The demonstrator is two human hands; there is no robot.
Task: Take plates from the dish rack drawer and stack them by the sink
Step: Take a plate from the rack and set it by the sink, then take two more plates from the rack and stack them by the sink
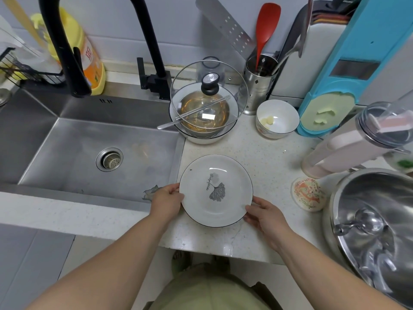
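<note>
A white plate (225, 175) with a thin dark rim and a grey leaf print lies on the speckled counter (268, 157) just right of the steel sink (89, 153). My left hand (166, 198) grips its left rim, thumb on top. On the lower right rim, my right hand (264, 214) holds the plate with its fingers curled over the edge. The dish rack drawer is out of view.
Behind the plate stands a white bowl (202, 136) holding an amber glass bowl, chopsticks and a glass lid. A small white bowl (277, 120), a steel utensil holder (260, 86) and a blue dispenser (348, 63) stand further back. A large steel basin (375, 231) fills the right.
</note>
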